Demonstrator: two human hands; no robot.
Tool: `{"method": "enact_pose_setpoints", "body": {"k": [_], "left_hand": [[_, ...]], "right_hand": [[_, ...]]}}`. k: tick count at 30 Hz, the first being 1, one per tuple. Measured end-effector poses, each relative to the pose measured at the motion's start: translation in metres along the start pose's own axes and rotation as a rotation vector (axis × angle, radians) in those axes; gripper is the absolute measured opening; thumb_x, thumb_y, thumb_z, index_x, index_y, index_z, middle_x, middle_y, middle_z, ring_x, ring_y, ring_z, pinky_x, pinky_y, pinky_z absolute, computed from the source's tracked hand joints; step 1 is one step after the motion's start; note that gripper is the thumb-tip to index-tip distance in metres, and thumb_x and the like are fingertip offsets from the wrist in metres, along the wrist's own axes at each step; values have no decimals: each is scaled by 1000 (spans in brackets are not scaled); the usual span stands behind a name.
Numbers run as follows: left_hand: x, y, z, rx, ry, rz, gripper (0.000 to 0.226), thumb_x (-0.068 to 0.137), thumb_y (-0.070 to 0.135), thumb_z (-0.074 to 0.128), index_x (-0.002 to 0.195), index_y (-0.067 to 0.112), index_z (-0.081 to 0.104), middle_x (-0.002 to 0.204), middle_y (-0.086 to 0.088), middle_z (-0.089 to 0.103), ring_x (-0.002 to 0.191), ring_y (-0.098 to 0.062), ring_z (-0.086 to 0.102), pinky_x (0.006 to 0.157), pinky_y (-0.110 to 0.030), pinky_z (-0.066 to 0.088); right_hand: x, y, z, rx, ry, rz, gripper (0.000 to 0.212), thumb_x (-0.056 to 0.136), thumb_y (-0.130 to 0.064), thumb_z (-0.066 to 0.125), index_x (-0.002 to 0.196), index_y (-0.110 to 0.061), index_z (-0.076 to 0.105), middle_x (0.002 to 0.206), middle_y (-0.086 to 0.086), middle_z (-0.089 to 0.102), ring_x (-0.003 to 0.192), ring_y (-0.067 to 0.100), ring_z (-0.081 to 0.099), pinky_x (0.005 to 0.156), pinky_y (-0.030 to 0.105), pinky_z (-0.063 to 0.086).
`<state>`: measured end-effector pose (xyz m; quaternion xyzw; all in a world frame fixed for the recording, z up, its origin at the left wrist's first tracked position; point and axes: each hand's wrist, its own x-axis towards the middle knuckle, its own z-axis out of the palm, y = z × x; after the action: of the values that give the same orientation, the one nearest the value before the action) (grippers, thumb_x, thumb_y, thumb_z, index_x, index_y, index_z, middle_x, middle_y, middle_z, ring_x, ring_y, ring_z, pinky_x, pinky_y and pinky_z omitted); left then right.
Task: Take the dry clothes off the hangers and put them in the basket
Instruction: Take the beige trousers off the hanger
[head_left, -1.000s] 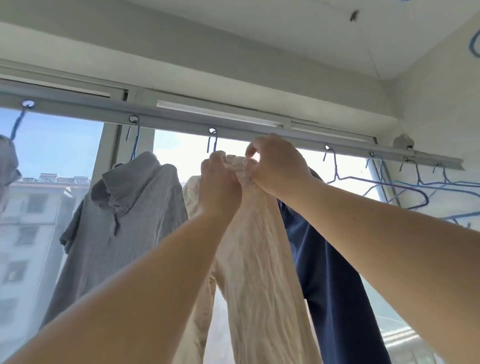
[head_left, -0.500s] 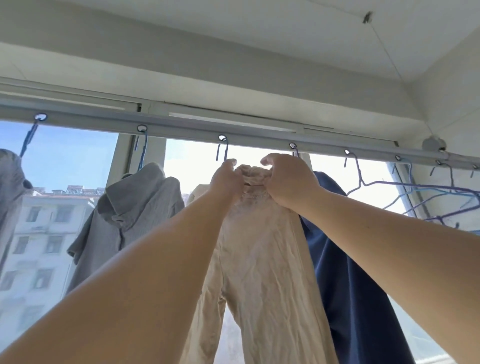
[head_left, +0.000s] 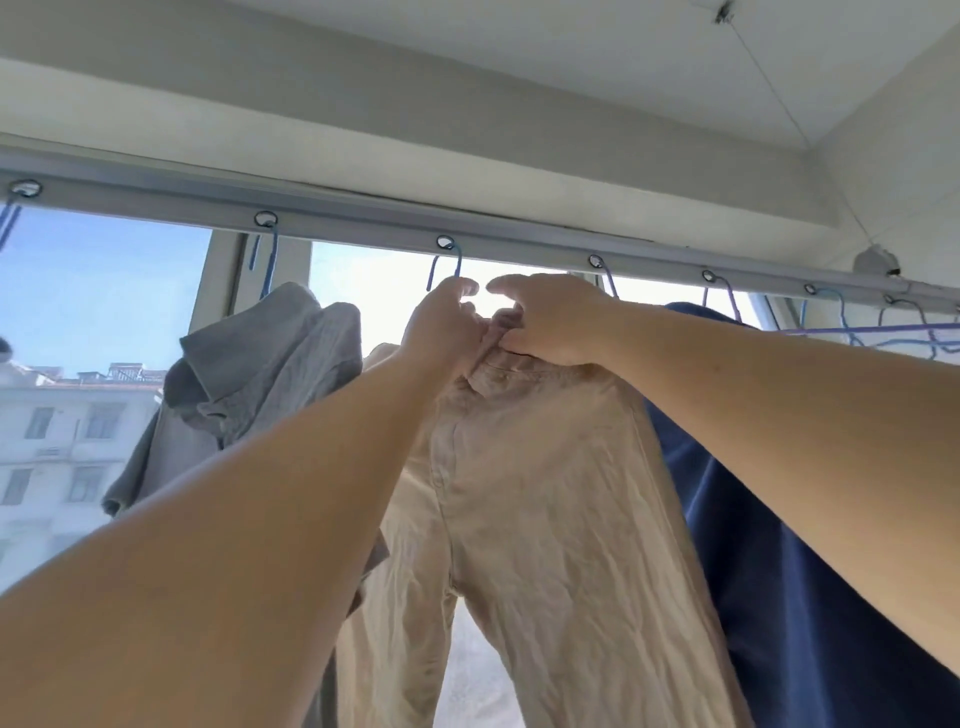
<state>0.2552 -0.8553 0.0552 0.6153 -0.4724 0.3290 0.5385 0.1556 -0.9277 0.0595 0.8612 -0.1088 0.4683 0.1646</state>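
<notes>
While both arms reach up toward the window, the left hand (head_left: 441, 332) grips the top of the beige trousers (head_left: 535, 499) at the waistband, its fingers curled into the cloth just beneath a blue hanger hook (head_left: 445, 265). The right hand (head_left: 550, 322) pinches the same waistband from the other side, thumb and fingers bunching the fabric; the two hands sit close together, nearly touching. The trousers hang down between the forearms, wrinkled, with both legs running out of the bottom of the head view. That hook passes through a ring on the grey metal rail (head_left: 519, 244) that runs across the window top, and whether the trousers' weight is on the hanger or on the hands cannot be told. Left of the trousers a grey collared shirt (head_left: 260, 374) hangs from another blue hook on the rail. Right of them, partly behind the right forearm, hangs a dark navy garment (head_left: 779, 571). Farther right along the rail are several bare blue and purple wire hangers (head_left: 883, 330). Through the glass a pale building (head_left: 67, 441) stands under blue sky. No basket shows.
</notes>
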Motion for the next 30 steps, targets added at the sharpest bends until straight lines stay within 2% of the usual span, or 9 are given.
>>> {"method": "enact_pose_setpoints", "body": {"k": [2, 4, 7, 12, 16, 18, 21, 27, 30], "left_hand": [[2, -2, -4, 65, 12, 34, 40, 93, 2, 35, 131, 11, 45, 111, -8, 58, 97, -22, 59, 89, -33, 48], [5, -2, -9, 152, -14, 46, 41, 92, -2, 40, 129, 12, 50, 125, -9, 55, 106, -25, 60, 93, -37, 48], [6, -1, -12, 294, -100, 70, 36, 90, -3, 48, 120, 13, 60, 126, -6, 58, 114, -23, 57, 90, -27, 44], [9, 3, -13, 462, -138, 200, 31, 87, 9, 58, 115, 20, 65, 122, 3, 63, 116, -13, 53, 84, -16, 32], [9, 7, -11, 532, -113, 308, 24, 86, 17, 60, 109, 15, 67, 116, -2, 66, 111, -18, 58, 94, -24, 41], [10, 11, -14, 518, -109, 340, 21, 85, 22, 62, 102, 11, 69, 111, -5, 68, 105, -20, 60, 94, -29, 43], [13, 16, -16, 577, -104, 354, 26, 88, 30, 59, 105, 12, 68, 111, -8, 67, 105, -22, 60, 93, -31, 44], [13, 23, -12, 773, -94, 386, 33, 92, 40, 50, 102, 10, 59, 100, -8, 60, 91, -24, 53, 74, -31, 38], [10, 25, -10, 1047, -21, 497, 41, 95, 51, 37, 103, 15, 56, 98, -5, 61, 93, -24, 51, 80, -34, 35]], "right_hand": [[4, 0, -3, 8, -73, 7, 52, 90, -18, 52, 141, -19, 39, 143, 0, 43, 129, 19, 41, 103, 29, 36], [4, 3, -6, 64, -106, 4, 46, 88, -16, 57, 133, -20, 47, 124, -1, 52, 110, 18, 49, 83, 23, 44], [5, 5, -9, 114, -103, -10, 43, 81, -20, 67, 120, -26, 50, 95, -6, 46, 87, 14, 45, 56, 21, 35], [9, 0, -14, -97, -96, -116, 47, 75, -42, 73, 111, -18, 55, 104, -1, 54, 91, 16, 48, 73, 29, 41], [5, 3, -19, -218, -69, -167, 46, 80, -45, 67, 112, -14, 57, 92, -4, 50, 87, 13, 43, 62, 20, 33], [4, 9, -19, -241, -5, -166, 33, 82, -44, 65, 89, -12, 59, 72, -5, 45, 81, 15, 43, 54, 17, 31], [-2, 14, -19, -289, 66, -107, 45, 86, -48, 58, 61, -17, 36, 62, -3, 36, 77, 20, 41, 51, 28, 25], [-17, 25, -6, -22, 228, -45, 46, 87, -41, 56, 56, -19, 31, 58, -3, 37, 69, 18, 39, 52, 24, 25], [-27, 27, 1, 24, 269, -68, 43, 90, -36, 55, 58, -21, 31, 59, -6, 37, 70, 17, 39, 52, 17, 22]]}}
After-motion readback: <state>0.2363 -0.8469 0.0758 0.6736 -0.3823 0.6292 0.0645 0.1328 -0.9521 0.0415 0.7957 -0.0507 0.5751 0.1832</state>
